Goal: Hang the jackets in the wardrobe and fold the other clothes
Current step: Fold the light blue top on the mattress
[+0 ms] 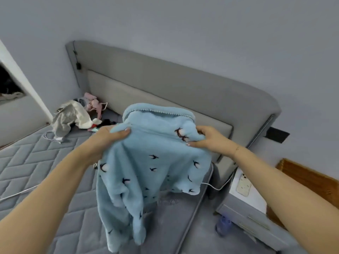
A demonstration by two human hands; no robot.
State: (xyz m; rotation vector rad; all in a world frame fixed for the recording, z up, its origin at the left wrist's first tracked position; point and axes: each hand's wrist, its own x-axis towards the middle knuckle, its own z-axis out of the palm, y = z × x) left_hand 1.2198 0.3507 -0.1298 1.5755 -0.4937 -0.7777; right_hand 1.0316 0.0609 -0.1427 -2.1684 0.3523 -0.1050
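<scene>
Head view, looking down over the bed: the fingers of the left hand (110, 137) are curling together around a bunched shoulder of the blue fleece jacket (146, 171), thumb on the near face, while the fingers of the right hand (205, 138) are pinching the opposite shoulder just below the collar, clamped on the cloth rather than spread. Holding at both shoulders is letting the body and sleeves hang free under their own weight, which appears intended to open the garment out and show which way it faces before it goes on a hanger. The jacket is hanging in the air above the quilted grey mattress (45, 162), its hem close over the surface, its collar rising in front of the padded headboard (165, 83). Both bare forearms are reaching forward from the bottom corners, well apart. Beyond the jacket to the left, against the headboard, a pile of grey, white and pink clothes (77, 114) is lying unfolded. To the right of the mattress a bedside cabinet (256, 213) is carrying a phone (244, 185) on a white cable. No hanger is in sight, and whether the dark opening at the left edge is the wardrobe cannot be told, so hanging is judged not yet begun.
</scene>
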